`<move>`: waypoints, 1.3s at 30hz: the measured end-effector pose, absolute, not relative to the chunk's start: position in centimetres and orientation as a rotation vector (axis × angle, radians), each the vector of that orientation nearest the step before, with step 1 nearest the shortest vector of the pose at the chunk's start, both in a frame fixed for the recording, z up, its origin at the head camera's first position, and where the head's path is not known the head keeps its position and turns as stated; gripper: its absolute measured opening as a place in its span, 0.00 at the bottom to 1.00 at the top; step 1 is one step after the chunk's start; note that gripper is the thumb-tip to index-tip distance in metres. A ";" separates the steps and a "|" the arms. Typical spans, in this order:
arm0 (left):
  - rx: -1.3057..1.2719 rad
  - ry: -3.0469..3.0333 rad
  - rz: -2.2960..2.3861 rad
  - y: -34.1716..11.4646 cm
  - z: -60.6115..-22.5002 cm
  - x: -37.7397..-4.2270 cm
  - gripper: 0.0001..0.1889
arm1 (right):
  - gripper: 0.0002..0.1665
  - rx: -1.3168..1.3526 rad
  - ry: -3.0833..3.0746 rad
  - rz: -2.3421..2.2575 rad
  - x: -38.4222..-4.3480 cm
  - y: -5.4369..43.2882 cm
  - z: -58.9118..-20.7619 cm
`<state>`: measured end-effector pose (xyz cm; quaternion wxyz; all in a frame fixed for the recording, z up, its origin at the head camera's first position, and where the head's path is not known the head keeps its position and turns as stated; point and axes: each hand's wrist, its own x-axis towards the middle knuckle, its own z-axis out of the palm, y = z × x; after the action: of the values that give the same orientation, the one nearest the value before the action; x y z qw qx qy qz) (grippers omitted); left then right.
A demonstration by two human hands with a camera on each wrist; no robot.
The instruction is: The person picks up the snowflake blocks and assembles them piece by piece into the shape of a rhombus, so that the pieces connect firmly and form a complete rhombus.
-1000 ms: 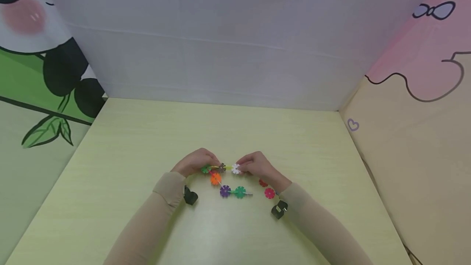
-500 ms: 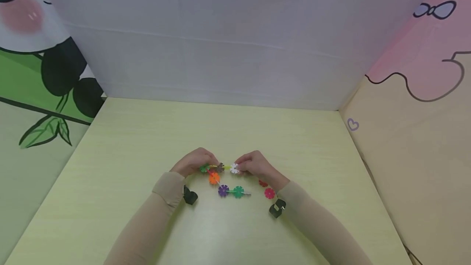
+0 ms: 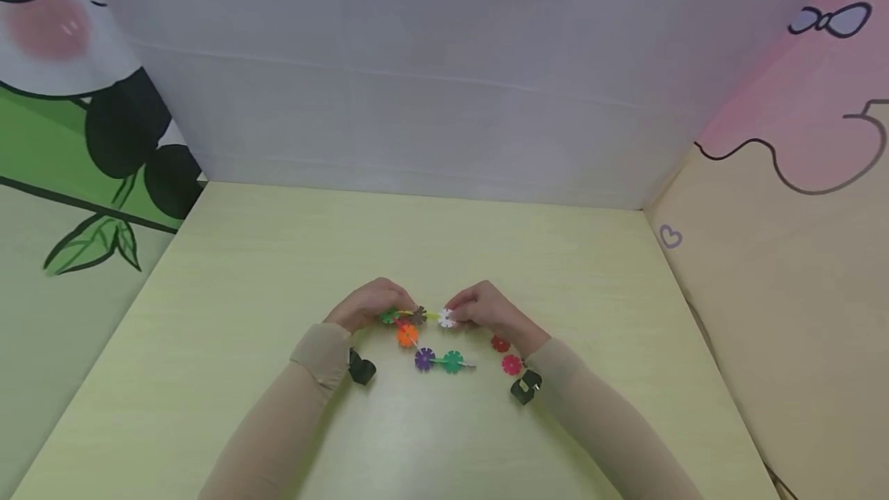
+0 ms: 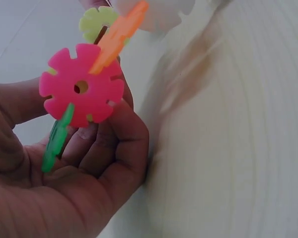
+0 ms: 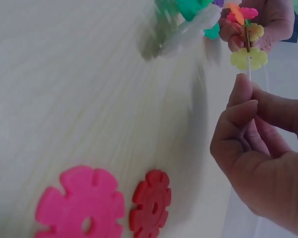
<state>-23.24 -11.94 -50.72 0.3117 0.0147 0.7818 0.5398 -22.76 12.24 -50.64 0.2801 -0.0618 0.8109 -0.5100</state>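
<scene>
A chain of notched flower-shaped plastic discs hangs between my hands, slotted edge to edge. My left hand [image 3: 368,305] holds it near the brown disc [image 3: 418,315] and the green disc [image 3: 389,316]. In the left wrist view a pink disc [image 4: 62,74] stands before the curled fingers, joined to an orange disc [image 4: 116,42]. My right hand [image 3: 490,310] pinches the white disc [image 3: 447,319] between thumb and finger. That disc, edge-on in the right wrist view, meets a yellow disc [image 5: 240,58]. Purple [image 3: 425,359] and teal [image 3: 453,362] discs form the chain's nearer stretch.
Under my right wrist, a red disc [image 3: 500,343] and a pink disc [image 3: 512,364] lie loose on the pale wooden table [image 3: 347,238]. Black camera mounts [image 3: 361,369] sit at both wrists. A grey-white panel [image 3: 430,83] stands behind, with printed panels at the sides.
Both hands keep their hold on the chain and hardly move. The head view shifts slightly; the discs stay in the same arrangement.
</scene>
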 end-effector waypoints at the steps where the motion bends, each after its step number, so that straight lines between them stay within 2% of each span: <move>1: 0.034 2.056 1.429 -11.9 -50.8 -23.3 0.08 | 0.08 -0.171 2.175 -1.368 -22.8 12.3 -50.6; 39: -0.110 2.053 1.479 -11.9 -52.0 -23.8 0.09 | 0.07 -0.046 2.184 -1.432 -22.7 11.2 -51.3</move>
<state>-23.81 -11.91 -51.95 0.3000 -0.0413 0.7732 0.5571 -22.69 11.22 -51.33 0.2618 -0.0172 0.8069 -0.5293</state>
